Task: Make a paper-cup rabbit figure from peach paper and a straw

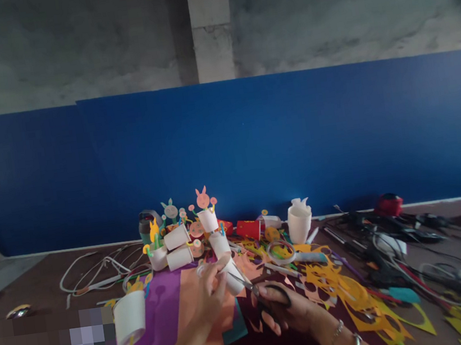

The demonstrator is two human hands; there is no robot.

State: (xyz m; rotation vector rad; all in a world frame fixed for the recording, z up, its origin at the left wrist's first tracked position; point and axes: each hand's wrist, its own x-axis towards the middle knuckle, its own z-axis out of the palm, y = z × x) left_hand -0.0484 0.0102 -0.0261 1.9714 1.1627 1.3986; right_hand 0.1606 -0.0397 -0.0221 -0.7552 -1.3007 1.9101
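Note:
My right hand [279,304] has its fingers through the black handles of a pair of scissors [249,286], whose blades point up and left. The blade tips lie close to the fingertips of my left hand [212,287]. Thumb and fingers of that hand are pinched together, and what they hold is too small to make out. Directly behind the fingertips and blades is a white paper cup [233,280]; whether my left hand touches it I cannot tell. Under my left arm lie orange paper sheets [210,342] and a purple sheet [161,323].
A white cup [129,317] with yellow paper shapes stands left. Behind my hands are several cups, one with a pink paper rabbit [203,200]. A tape roll [281,252], yellow paper scraps [356,291] and tangled cables [429,259] spread right. A blue partition [277,143] closes the back.

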